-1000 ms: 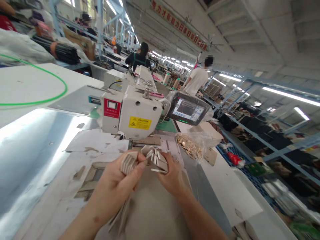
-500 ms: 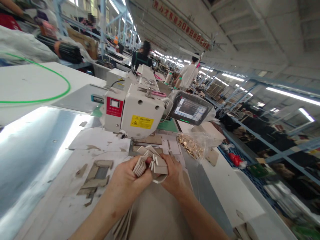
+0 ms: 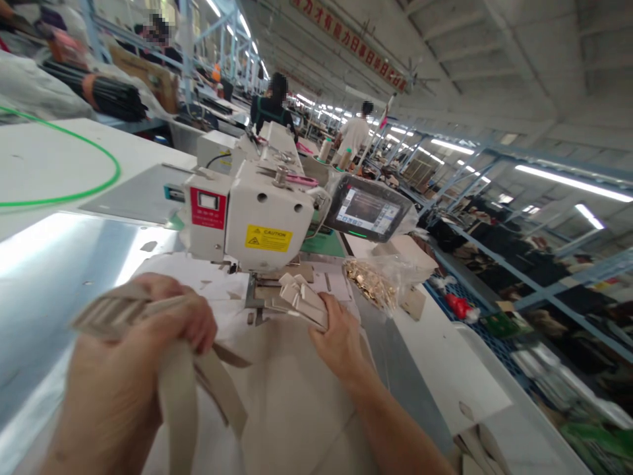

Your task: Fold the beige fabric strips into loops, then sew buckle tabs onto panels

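My left hand [image 3: 133, 356], slightly smeared by motion, is closed round a bundle of beige strips [image 3: 179, 409]. Their stacked ends stick out past the thumb at the left, and long tails hang below the fist. Near the middle, my right hand [image 3: 341, 340] grips a fanned bunch of short-looking beige strip ends [image 3: 302, 300] between thumb and fingers. Those ends point towards the clamp area under the sewing machine head [image 3: 270, 218]. Below the right hand lies a large smooth beige piece [image 3: 291, 402]; whether the strips join it, I cannot tell.
A control screen [image 3: 368, 211] stands right of the machine. Beside it lies a clear bag of gold-coloured metal parts [image 3: 370, 284]. A green hose [image 3: 106, 181] curves over the left table. Beige scraps [image 3: 479, 448] lie at the lower right. Two people are farther back.
My hands were together before the machine. The left has swung left and nearer with its strips, while the right stays near the middle holding its bunch. The view has shifted slightly.
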`<state>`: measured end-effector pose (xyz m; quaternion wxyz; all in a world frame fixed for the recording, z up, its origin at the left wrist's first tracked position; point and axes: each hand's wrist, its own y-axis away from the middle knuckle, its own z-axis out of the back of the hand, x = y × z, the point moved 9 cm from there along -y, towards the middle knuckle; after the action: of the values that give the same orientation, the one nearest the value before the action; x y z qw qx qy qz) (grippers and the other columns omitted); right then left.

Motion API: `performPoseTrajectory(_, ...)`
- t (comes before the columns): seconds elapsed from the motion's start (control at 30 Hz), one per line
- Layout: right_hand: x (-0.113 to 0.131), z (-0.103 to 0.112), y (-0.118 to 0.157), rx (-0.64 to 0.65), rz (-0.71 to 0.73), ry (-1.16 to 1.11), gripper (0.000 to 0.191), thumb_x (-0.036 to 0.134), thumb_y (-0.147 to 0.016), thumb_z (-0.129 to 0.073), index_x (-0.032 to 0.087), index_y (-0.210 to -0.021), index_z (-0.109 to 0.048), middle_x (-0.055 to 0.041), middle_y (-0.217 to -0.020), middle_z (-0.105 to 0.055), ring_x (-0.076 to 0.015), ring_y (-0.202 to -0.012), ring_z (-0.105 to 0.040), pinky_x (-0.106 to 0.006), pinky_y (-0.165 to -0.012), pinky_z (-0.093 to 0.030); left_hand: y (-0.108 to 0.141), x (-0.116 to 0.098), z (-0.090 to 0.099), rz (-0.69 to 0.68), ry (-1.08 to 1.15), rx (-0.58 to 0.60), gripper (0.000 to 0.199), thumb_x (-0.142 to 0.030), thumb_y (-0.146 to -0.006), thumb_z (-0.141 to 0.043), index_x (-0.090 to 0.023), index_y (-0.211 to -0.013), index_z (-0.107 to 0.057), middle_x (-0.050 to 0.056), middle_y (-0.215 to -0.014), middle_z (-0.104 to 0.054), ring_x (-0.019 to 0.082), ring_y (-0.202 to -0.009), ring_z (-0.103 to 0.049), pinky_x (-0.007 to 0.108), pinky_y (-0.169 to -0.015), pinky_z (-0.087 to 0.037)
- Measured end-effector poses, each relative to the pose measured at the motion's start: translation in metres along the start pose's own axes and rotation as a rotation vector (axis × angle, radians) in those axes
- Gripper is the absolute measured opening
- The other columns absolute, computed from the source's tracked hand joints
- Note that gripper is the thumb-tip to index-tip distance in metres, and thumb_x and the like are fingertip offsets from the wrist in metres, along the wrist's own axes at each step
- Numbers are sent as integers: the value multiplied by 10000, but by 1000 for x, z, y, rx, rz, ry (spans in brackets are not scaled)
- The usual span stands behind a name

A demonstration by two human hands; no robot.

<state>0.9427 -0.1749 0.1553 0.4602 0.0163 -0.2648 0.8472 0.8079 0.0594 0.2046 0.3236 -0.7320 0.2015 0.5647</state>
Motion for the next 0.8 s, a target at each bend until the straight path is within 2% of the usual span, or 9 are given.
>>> performPoseTrajectory(0.07, 3, 0, 1, -11, 10, 24, 455, 115, -733, -601, 195, -1181, -618, -108, -1048, -736, -304, -960, -694, -410, -829, -538, 11, 24, -24, 205, -97, 168, 253, -407, -729, -701, -241, -850, -553, -75, -521, -503, 124, -452, -460, 231, -421, -355)
performPoseTrajectory(0.1, 5, 1, 2, -15, 25, 40, 447, 121, -751, -607, 196, -1192, -616, -108, -1062, -734, -301, -967, -691, -410, -839, -536, 18, 33, -35, 261, -166, 242, 310, -456, -703, -724, -229, -879, -608, -67, -518, -520, 126, -457, -462, 233, -430, -346)
performPoseTrajectory(0.2, 13, 1, 5, -27, 81, 97, 435, 142, -799, -616, 193, -1230, -606, -111, -1086, -726, -301, -988, -678, -416, -861, -531, 30, 39, -62, 220, -348, 362, 367, -557, -741, -641, -211, -853, -691, -18, -596, -622, 160, -552, -552, 267, -540, -416)
performPoseTrajectory(0.3, 16, 3, 7, -53, 117, 141, 433, 137, -811, -610, 177, -1241, -599, -114, -1064, -723, -312, -995, -668, -434, -868, -529, 30, 36, -67, 178, -471, 332, 342, -548, -733, -597, -228, -814, -688, 5, -680, -698, 194, -628, -618, 300, -634, -443)
performPoseTrajectory(0.43, 19, 7, 8, -92, 133, 150, 411, 131, -815, -602, 176, -1224, -600, -104, -1021, -722, -312, -948, -668, -434, -818, -529, 26, 33, -64, 190, -535, 283, 318, -546, -673, -601, -240, -743, -646, -6, -586, -655, 196, -557, -584, 305, -603, -421)
performPoseTrajectory(0.53, 21, 6, 9, -91, 137, 149, 400, 124, -816, -595, 185, -1211, -604, -106, -1030, -722, -298, -947, -667, -416, -822, -524, 27, 32, -65, 163, -498, 277, 304, -532, -682, -607, -236, -733, -662, -17, -562, -634, 179, -529, -557, 295, -592, -422)
performPoseTrajectory(0.63, 19, 3, 8, -59, 118, 156, 440, 111, -796, -604, 193, -1229, -601, -106, -1067, -720, -292, -971, -665, -407, -848, -518, 32, 28, -65, 131, -359, 269, 266, -488, -714, -626, -226, -720, -672, -28, -584, -625, 151, -534, -546, 262, -564, -422)
performPoseTrajectory(0.7, 14, 2, 5, -22, 84, 152, 482, 100, -776, -620, 199, -1247, -595, -102, -1093, -719, -290, -993, -664, -402, -869, -516, 30, 24, -54, 122, -276, 177, 235, -456, -720, -653, -222, -733, -672, -38, -600, -611, 132, -536, -522, 239, -542, -413)
performPoseTrajectory(0.8, 3, 3, 1, 20, 0, 144, 480, 90, -763, -640, 195, -1229, -602, -107, -1104, -720, -288, -992, -668, -400, -881, -516, 24, 20, -31, 144, -266, -3, 234, -443, -704, -700, -218, -755, -663, -40, -633, -602, 121, -556, -495, 226, -538, -406)
